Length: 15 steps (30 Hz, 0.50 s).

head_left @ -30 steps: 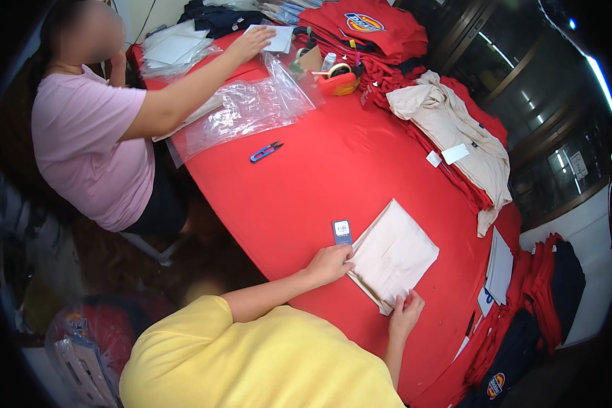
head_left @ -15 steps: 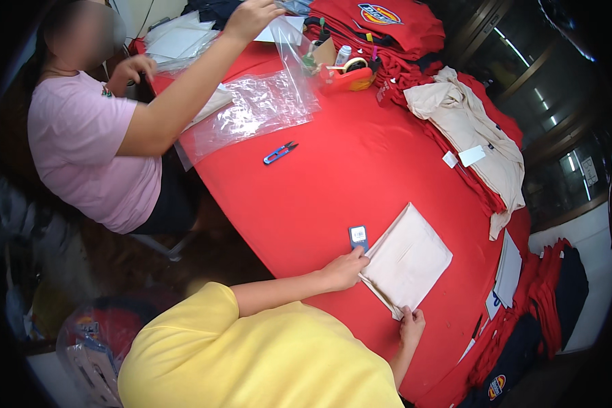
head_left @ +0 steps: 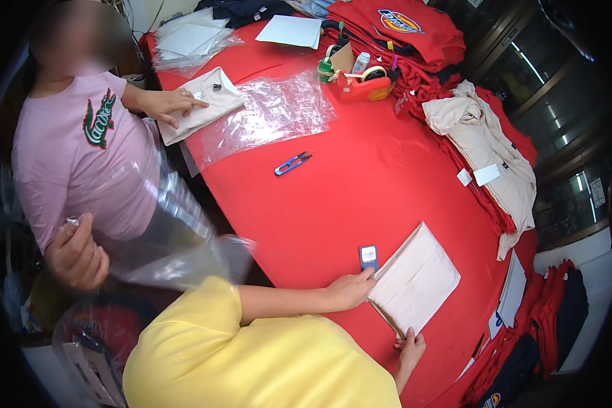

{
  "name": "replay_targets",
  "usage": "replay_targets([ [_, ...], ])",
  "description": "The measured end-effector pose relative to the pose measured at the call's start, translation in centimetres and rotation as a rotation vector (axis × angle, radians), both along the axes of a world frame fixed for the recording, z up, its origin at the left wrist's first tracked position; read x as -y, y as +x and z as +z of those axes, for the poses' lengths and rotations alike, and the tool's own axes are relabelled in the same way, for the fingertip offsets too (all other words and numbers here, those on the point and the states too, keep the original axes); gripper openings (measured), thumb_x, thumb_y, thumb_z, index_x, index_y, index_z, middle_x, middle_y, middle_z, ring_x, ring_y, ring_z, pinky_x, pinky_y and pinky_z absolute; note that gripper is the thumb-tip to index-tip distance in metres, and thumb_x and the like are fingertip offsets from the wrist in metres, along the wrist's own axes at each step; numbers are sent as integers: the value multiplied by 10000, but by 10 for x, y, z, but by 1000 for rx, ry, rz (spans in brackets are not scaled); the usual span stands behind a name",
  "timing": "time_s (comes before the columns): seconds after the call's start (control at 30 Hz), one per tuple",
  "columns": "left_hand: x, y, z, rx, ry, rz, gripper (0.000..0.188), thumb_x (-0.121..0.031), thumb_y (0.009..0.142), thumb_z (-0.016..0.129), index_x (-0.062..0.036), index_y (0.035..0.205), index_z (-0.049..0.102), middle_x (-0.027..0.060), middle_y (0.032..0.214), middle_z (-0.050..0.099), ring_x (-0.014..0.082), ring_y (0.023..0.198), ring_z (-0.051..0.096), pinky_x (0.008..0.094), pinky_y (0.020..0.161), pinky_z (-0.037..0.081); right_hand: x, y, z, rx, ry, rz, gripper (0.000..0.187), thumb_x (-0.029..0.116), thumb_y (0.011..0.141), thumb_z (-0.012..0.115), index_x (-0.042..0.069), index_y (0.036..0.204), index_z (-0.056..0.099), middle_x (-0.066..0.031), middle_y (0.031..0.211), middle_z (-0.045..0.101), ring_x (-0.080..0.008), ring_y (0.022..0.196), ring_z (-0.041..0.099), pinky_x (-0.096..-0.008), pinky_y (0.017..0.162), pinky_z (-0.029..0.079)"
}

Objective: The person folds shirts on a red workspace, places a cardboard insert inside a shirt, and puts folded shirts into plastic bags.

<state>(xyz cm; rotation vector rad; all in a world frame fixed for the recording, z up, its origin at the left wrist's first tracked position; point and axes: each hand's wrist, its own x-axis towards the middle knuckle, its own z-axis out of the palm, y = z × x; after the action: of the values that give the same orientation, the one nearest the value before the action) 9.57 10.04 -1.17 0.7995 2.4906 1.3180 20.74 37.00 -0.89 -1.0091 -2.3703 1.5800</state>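
Red-covered table (head_left: 347, 183) is filling the middle, cream shirt (head_left: 486, 143) lying over a red pile along its right edge. Folded beige garment (head_left: 418, 279) is lying flat toward the table's near edge. Left hand (head_left: 350, 289) is curling at the garment's left corner—firmness, can't tell; right hand (head_left: 411, 348) is pinching the near corner, thumb and fingers nearly together. Blue snips (head_left: 292, 164) are lying nearer the left edge, dark tag (head_left: 368, 257) touching the left fingertips. Keeping both corners level, tugging lightly, should keep folds square. Room for sliding is looking widest toward the far edge—tighter rightward.
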Motion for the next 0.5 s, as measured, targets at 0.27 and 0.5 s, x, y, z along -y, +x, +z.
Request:
replay_targets([
  [0.27, 4, -2, 2, -3, 63, 1, 336, -83, 778, 688, 31, 1019, 484, 157, 1104, 422, 357, 821, 592, 458, 693, 518, 1, 3, -1, 38, 18, -20, 290, 226, 925, 605, -52, 872, 542, -94, 733, 566, -126, 502, 559, -246, 413, 477],
  [0.5, 3, -3, 1, 12, 37, -14, 330, -80, 793, 666, 48, 1032, 479, 171, 1125, 417, 365, 831, 592, 461, 706, 515, 2, 0, -1, 46, 86, 30, 353, 232, 927, 603, -96, 812, 536, -82, 885, 475, -129, 519, 566, -254, 403, 477],
])
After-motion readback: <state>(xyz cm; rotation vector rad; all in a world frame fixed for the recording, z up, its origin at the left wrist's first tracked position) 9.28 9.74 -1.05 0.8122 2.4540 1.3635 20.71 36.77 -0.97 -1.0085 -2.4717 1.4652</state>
